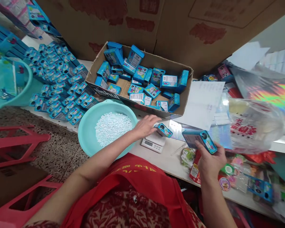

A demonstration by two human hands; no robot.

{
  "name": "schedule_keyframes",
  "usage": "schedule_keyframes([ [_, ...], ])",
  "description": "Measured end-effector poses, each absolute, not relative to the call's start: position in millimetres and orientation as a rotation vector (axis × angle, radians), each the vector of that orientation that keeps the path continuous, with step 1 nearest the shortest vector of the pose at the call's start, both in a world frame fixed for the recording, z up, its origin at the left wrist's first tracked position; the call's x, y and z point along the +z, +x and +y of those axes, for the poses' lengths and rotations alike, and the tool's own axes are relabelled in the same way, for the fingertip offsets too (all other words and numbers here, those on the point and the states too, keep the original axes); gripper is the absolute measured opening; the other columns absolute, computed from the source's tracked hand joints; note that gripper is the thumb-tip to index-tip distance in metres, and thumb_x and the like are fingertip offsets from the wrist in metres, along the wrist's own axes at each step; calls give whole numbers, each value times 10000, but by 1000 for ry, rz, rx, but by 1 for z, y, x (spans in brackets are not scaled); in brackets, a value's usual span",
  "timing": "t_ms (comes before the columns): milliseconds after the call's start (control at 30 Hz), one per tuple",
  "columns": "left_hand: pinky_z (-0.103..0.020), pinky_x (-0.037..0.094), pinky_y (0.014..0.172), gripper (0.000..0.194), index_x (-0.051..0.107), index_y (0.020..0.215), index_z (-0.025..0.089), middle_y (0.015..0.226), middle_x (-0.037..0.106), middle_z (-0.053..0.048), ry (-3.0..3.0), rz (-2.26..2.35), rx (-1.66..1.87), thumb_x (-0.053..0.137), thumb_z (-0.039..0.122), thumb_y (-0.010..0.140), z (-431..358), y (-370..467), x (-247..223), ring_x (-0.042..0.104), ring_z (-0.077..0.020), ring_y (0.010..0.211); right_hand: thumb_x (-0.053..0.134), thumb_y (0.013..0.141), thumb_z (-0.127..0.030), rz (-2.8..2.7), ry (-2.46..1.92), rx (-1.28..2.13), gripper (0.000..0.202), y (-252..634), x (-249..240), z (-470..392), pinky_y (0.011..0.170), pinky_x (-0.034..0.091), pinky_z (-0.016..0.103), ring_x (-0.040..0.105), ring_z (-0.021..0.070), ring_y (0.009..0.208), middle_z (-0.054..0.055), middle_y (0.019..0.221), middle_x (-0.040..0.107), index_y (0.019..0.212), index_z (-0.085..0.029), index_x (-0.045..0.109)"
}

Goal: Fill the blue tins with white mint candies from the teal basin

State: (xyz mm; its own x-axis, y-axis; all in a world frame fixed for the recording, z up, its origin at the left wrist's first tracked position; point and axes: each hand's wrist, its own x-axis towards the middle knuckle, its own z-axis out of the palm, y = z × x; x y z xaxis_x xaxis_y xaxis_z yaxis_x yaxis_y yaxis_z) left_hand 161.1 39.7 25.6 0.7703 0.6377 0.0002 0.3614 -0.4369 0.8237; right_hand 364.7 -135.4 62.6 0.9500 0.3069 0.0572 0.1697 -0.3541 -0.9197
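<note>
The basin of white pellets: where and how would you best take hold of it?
Likely the rim of the basin, at opposite sides, one hand coming from the left, the other from the right. It is wide, round and open-topped, so a two-sided grip should keep the loose pellets level.

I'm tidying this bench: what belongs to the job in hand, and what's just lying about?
Likely in use:
- tin in right hand
- tin by left hand
- scale
- basin of white pieces
- tins in carton

Apparently lying about:
- paper
- plastic bag
</note>
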Motion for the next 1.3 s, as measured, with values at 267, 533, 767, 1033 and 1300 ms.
schedule_keyframes([
  [267, -314, 436, 836, 301, 644, 954, 225, 979, 612, -44, 1874, 627, 315, 719, 196, 664, 41, 192, 0, 571, -237, 952, 827, 447, -449, -309, -2052, 275, 596, 351, 23, -130, 674, 494, 333, 553, 158, 664, -5, 746, 608, 913, -143, 616],
  [533, -232, 440, 699, 382, 626, 986, 209, 832, 629, 12, 1292, 1156, 724, 758, 302, 640, 44, 86, 53, 566, -147, 746, 741, 534, -577, -670, -2048, 538, 558, 305, -11, -76, 699, 491, 344, 570, 190, 725, 37, 794, 634, 876, -158, 603],
  [767, -268, 447, 777, 370, 653, 976, 215, 891, 658, -7, 1292, 1333, 752, 768, 293, 633, 19, 36, 53, 581, -171, 824, 690, 714, -529, -1275, -1920, 78, 587, 304, -13, -82, 944, 426, 534, 528, 325, 1123, 184, 1142, 574, 1115, -133, 530],
  [1033, -259, 438, 716, 396, 646, 976, 216, 870, 655, -3, 1261, 1867, 1110, 754, 342, 616, 25, -53, 88, 574, -172, 764, 727, 749, -262, -1634, -1576, -135, 384, 265, 16, -80, 879, 478, 515, 573, 319, 1056, 129, 1064, 611, 1097, -220, 569],
  [1300, -255, 370, 629, 268, 606, 911, 214, 765, 608, 5, 1265, 2371, 712, 701, 284, 670, 8, -159, 61, 542, -181, 681, 643, 694, -560, -1320, -1874, 904, 697, 209, -12, -51, 589, 513, 381, 585, 230, 719, 138, 1008, 581, 1214, -126, 478],
])
